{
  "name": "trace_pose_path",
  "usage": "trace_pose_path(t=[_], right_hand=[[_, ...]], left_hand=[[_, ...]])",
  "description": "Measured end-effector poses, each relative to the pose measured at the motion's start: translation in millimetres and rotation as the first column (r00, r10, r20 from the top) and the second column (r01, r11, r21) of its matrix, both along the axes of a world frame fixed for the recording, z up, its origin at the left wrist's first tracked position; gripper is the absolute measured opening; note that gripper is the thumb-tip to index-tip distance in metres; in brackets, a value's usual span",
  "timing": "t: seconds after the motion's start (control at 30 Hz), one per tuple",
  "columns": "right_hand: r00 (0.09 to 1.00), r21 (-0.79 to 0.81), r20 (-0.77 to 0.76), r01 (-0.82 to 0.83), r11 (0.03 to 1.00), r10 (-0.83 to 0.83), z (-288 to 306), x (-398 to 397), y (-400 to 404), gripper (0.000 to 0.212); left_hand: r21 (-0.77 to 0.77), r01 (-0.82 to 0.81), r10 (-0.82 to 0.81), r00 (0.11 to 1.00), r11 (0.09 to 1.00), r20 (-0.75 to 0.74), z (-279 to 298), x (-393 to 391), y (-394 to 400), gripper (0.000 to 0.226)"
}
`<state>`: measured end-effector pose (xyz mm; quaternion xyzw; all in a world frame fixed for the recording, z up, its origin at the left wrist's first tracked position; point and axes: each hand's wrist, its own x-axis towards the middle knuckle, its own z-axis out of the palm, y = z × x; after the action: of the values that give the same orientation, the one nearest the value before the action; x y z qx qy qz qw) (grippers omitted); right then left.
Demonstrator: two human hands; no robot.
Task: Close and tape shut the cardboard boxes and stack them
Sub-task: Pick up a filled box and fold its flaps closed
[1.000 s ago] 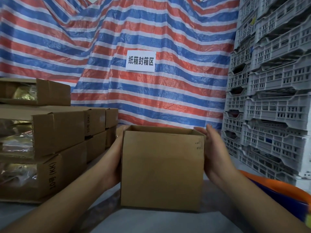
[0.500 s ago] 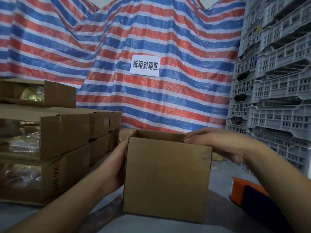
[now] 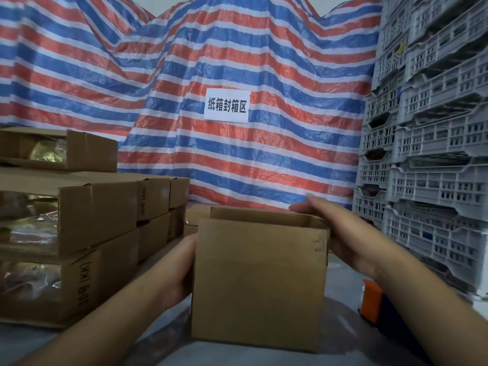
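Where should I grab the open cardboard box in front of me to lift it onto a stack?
Probably by the two upright side walls of the cardboard box, palms pressing in from left and right. They are flat and parallel, and its top is still open.

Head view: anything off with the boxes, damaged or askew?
The box between the hands has dark scuff marks near its top right corner, and its top is not yet shut. In the stack on the left, several boxes show gaping ends with shiny wrapped contents visible. No spill seen.
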<state>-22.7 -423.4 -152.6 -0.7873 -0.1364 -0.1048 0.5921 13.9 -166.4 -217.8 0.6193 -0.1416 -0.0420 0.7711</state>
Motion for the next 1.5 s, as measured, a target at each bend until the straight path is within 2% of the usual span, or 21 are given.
trace_pose_path(t=[0.07, 0.1, 0.17, 0.2, 0.33, 0.4, 0.6, 0.8, 0.93, 1.1, 1.17, 1.3, 1.37, 1.5], right_hand=[[0.998, 0.383, 0.048, 0.022, 0.924, -0.043, -21.3, 5.0, -4.9, 0.050], [0.998, 0.480, 0.048, 0.021, 0.877, -0.050, -30.4, 6.3, -5.8, 0.052], [1.000, 0.562, -0.001, 0.015, 0.827, -0.017, -43.4, 6.7, -4.9, 0.056], [1.000, 0.575, -0.024, 0.018, 0.818, -0.006, -47.7, 5.5, -3.1, 0.056], [0.997, 0.522, -0.070, 0.047, 0.852, -0.012, -58.5, 0.7, 9.1, 0.051], [0.997, 0.485, -0.067, 0.052, 0.873, -0.021, -63.0, 1.7, 13.5, 0.045], [0.996, 0.521, -0.092, 0.034, 0.853, 0.016, -60.9, 0.0, 18.5, 0.040], [0.989, 0.505, -0.136, 0.022, 0.863, 0.054, -58.4, -0.2, 21.1, 0.031], [0.986, 0.450, -0.166, 0.052, 0.892, 0.026, -59.8, 1.7, 23.8, 0.034], [0.988, 0.454, -0.153, 0.062, 0.889, 0.009, -58.9, 0.6, 23.9, 0.031], [0.990, 0.463, -0.140, 0.063, 0.884, 0.003, -60.5, 1.9, 23.1, 0.033], [0.988, 0.503, -0.150, 0.092, 0.860, -0.018, -59.4, 3.0, 21.4, 0.040], [0.987, 0.525, -0.160, 0.096, 0.846, -0.013, -57.4, 2.0, 20.1, 0.040], [0.987, 0.513, -0.158, 0.087, 0.854, -0.005, -59.1, 4.8, 15.8, 0.040]], left_hand=[[-0.040, -0.032, 0.034, 0.998, 0.999, 0.044, 0.0, 3.8, 2.2, 0.029], [-0.062, -0.070, 0.074, 0.995, 0.996, 0.064, 1.6, 1.1, 2.8, 0.031], [-0.092, -0.141, 0.150, 0.984, 0.986, 0.100, 1.3, 3.7, 5.2, 0.031], [-0.098, -0.119, 0.130, 0.984, 0.988, 0.119, 0.0, 6.8, 6.8, 0.028], [-0.045, -0.030, 0.036, 0.988, 0.999, 0.150, 0.5, 3.0, 8.0, 0.023], [-0.036, -0.026, 0.031, 0.988, 0.999, 0.150, 0.4, 3.6, 8.6, 0.022], [-0.033, -0.034, 0.039, 0.986, 0.999, 0.164, -0.1, 5.9, 7.6, 0.019], [-0.010, -0.019, 0.020, 0.987, 1.000, 0.161, -1.8, 10.0, 10.2, 0.027], [0.009, -0.001, 0.000, 0.984, 1.000, 0.180, -1.1, 9.1, 11.3, 0.017], [0.062, -0.043, 0.030, 0.982, 0.997, 0.185, 0.5, 7.2, 11.1, 0.018], [0.067, -0.053, 0.041, 0.986, 0.996, 0.159, 4.3, 4.2, 9.9, 0.028], [0.042, 0.143, -0.148, 0.976, 0.989, 0.159, 11.9, -1.8, 13.8, 0.074], [0.071, 0.161, -0.172, 0.969, 0.984, 0.176, 11.3, -3.2, 14.6, 0.077], [0.102, 0.091, -0.107, 0.982, 0.991, 0.156, 9.9, -6.0, 11.2, 0.063]])
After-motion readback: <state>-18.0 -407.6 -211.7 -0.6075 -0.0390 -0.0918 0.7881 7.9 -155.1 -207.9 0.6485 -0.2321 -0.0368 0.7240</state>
